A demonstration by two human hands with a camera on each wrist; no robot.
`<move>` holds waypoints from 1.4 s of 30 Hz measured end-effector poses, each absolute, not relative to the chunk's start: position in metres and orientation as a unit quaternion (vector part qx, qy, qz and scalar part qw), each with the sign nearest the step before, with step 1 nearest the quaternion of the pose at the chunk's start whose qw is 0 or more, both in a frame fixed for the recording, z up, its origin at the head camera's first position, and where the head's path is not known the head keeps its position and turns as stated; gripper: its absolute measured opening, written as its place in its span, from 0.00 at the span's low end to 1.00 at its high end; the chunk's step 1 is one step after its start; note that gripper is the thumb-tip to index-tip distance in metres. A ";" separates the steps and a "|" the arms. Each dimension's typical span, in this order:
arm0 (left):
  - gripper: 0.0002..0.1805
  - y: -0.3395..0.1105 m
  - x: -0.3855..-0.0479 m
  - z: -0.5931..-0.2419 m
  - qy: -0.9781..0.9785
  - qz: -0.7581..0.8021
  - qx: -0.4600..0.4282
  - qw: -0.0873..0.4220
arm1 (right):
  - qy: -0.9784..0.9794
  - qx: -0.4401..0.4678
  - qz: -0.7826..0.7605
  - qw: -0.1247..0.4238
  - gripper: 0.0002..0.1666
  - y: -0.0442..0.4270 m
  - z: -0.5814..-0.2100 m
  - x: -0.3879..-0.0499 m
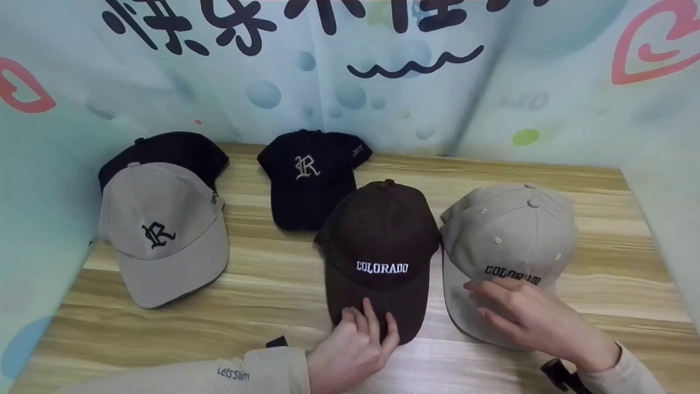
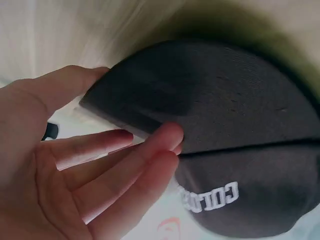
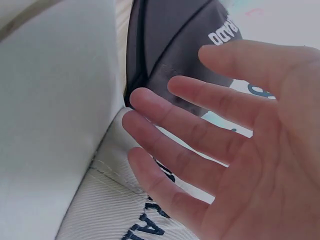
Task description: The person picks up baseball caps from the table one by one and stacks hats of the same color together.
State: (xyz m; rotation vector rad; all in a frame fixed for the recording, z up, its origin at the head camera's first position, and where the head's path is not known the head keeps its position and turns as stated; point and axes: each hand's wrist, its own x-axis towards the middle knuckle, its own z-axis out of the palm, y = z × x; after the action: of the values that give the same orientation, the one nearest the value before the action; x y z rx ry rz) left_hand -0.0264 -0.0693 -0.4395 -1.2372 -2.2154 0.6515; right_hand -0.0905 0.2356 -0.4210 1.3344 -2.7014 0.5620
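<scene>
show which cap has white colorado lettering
The dark brown cap by the left hand; the grey COLORADO cap by the right hand has black lettering.

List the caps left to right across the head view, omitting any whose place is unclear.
Grey fabric cap with black R, near-black fabric cap with pale R, dark brown fabric COLORADO cap, grey fabric COLORADO cap.

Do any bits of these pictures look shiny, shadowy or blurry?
Head view: whitish glare on the table just below the brown cap, but its white letters are readable; left wrist view: a dark shadow beyond the cap's curved brim, with the wood grain smeary; right wrist view: the backdrop looks washed out, almost white.
</scene>
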 end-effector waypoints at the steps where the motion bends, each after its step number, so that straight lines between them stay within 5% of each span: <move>1: 0.21 -0.071 -0.027 -0.442 -0.820 0.237 -0.454 0.257 | -0.881 0.435 0.184 0.037 0.20 0.235 -0.421 -0.091; 18: 0.19 -0.067 -0.040 -0.451 -0.816 0.211 -0.481 0.243 | -0.877 0.443 0.180 0.047 0.20 0.221 -0.421 -0.092; 24: 0.15 -0.074 -0.051 -0.434 -0.844 0.165 -0.487 0.154 | -0.879 0.441 0.175 0.049 0.20 0.220 -0.423 -0.090; 30: 0.07 -0.101 -0.098 -0.401 -0.877 -0.018 -0.481 -0.015 | -0.882 0.437 0.169 0.047 0.21 0.223 -0.418 -0.094; 42: 0.07 -0.181 -0.225 -0.381 -0.965 -0.146 -0.211 0.052 | -0.873 0.454 0.135 0.115 0.17 0.229 -0.389 -0.117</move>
State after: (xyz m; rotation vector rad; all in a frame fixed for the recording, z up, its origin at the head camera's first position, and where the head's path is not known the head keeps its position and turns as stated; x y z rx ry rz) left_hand -0.2246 -0.1808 -0.3814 -0.6424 -2.9349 -0.4442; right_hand -0.1168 0.2294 -0.3895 1.3307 -2.5578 0.3959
